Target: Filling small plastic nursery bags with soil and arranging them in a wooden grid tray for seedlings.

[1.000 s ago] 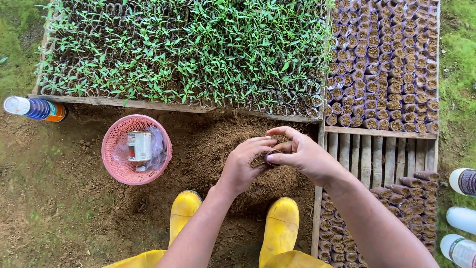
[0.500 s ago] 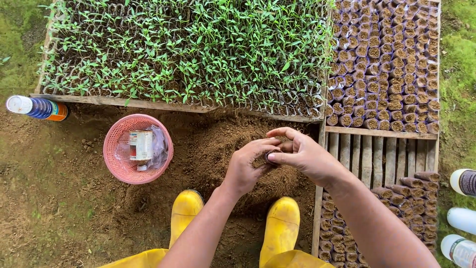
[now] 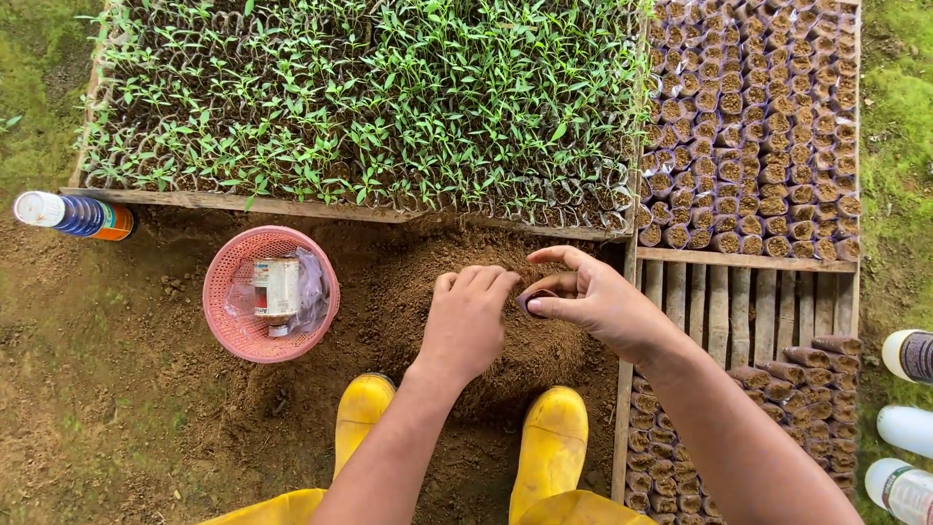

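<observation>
My right hand [image 3: 595, 301] pinches a small soil-filled seedling pot [image 3: 534, 299] between thumb and fingers, just above a mound of loose brown soil [image 3: 442, 264]. My left hand [image 3: 469, 321] lies palm down on the mound with fingers curled into the soil, right beside the pot. Whether it has soil in its grasp is hidden. Two yellow boots [image 3: 551, 442] stand at the near edge of the mound.
A wooden tray of green seedlings [image 3: 360, 97] lies beyond the mound. To the right, a slatted wooden frame [image 3: 739, 311] holds rows of filled pots [image 3: 753, 126]. A pink basket [image 3: 270, 292] holding a can sits left; bottles lie at the left [image 3: 73, 215] and right [image 3: 909, 355] edges.
My left hand has left the pot and dropped onto the soil mound, fingers dug in. My right hand still holds the pot in about the same place.
</observation>
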